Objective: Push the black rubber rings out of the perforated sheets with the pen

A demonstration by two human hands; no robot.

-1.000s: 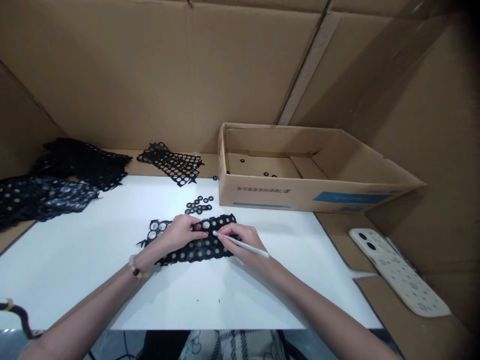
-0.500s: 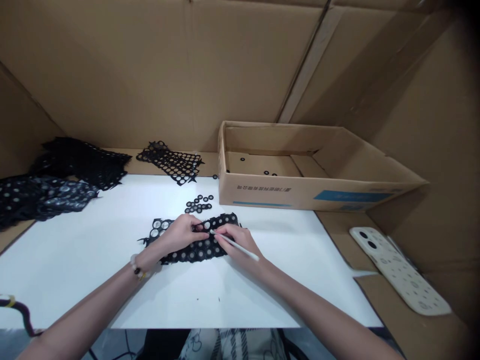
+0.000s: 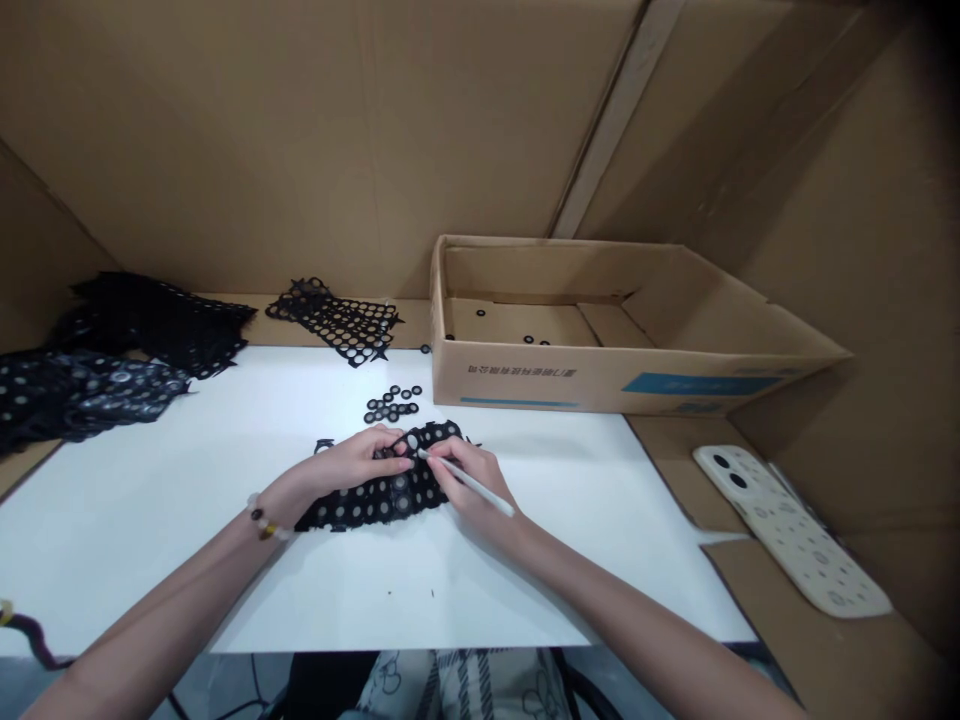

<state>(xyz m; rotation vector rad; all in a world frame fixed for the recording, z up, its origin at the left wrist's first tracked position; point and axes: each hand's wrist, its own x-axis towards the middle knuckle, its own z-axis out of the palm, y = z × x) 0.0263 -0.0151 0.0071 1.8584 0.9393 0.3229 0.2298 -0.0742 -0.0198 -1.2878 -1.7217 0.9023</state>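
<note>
A black perforated rubber sheet [image 3: 360, 504] with rows of round holes lies in front of me on the white table. My left hand [image 3: 358, 462] pinches the sheet near its middle, fingers at the upper edge and thumb on top. In my right hand [image 3: 472, 482] is a thin white pen-like stick [image 3: 480, 490], held as one holds a pencil. Its tip touches or nearly touches the sheet beside my left thumb. Just beyond the sheet lies a loose group of small black rings [image 3: 391, 404].
An open cardboard box [image 3: 525, 375] with a few rings inside stands at the back right. Punched black sheets [image 3: 337, 318] lie at the back, and a heap of black sheets [image 3: 150, 320] at the left. A patterned phone case [image 3: 795, 535] rests at the right.
The sheet is bent up more under my left hand, and its left part shows less. Both hands stay close together, the stick's tip still at the sheet. The whole view has shifted slightly.
</note>
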